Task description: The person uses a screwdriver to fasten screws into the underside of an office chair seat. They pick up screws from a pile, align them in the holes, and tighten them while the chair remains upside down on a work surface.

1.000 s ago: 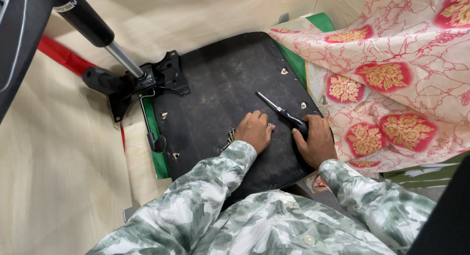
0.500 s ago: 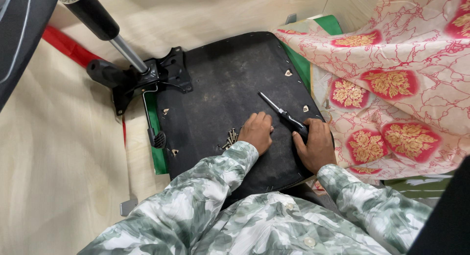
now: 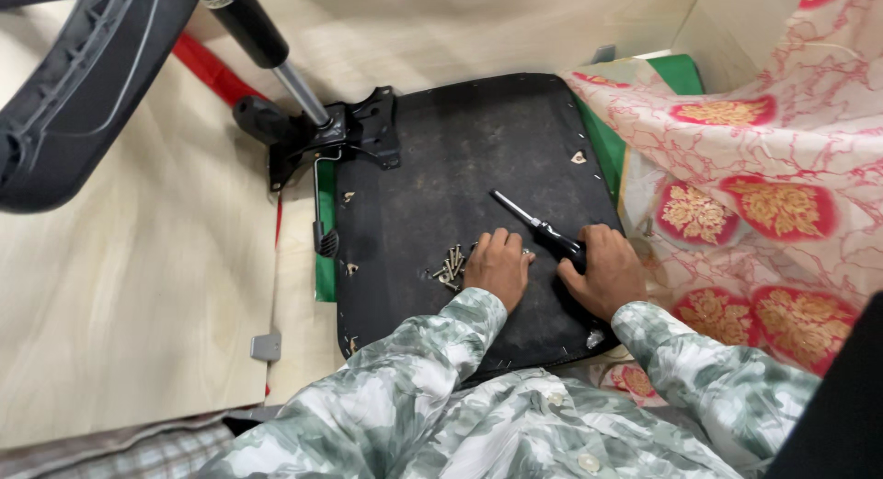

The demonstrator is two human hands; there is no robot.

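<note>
Gripping the black handle of a screwdriver (image 3: pixel 538 225), our right hand (image 3: pixel 602 275) is closed around it near the right edge of the black seat underside (image 3: pixel 460 157); the metal shaft sticks out up and left, tip resting on or just above the panel, can't tell which. Our left hand (image 3: pixel 498 269) lies palm-down w/ fingers curled on the same panel, holding nothing we can see, fingertips just beside a small heap of screws (image 3: pixel 450 267).

Handling, as we judge it: the screwdriver is light and stiff, the handle looks ribbed so not slippery; best held round the handle as now, not by the thin shaft. The screws are tiny, loose and prone to roll or scatter, so pinch them one at a time w/ fingertips. The seat panel looks rigid, flat and fairly heavy, dusty on top; take it by its edges.

Containers: none in view. The screws sit bare on the panel, not in a tray or cup.

Further out: a black bracket w/ gas cylinder (image 3: pixel 317 120) at the panel's upper left corner, a dark chair base arm (image 3: pixel 83 83) at top left, pale floor (image 3: pixel 138 286), and patterned red-and-cream cloth (image 3: pixel 763 203) to the right.
</note>
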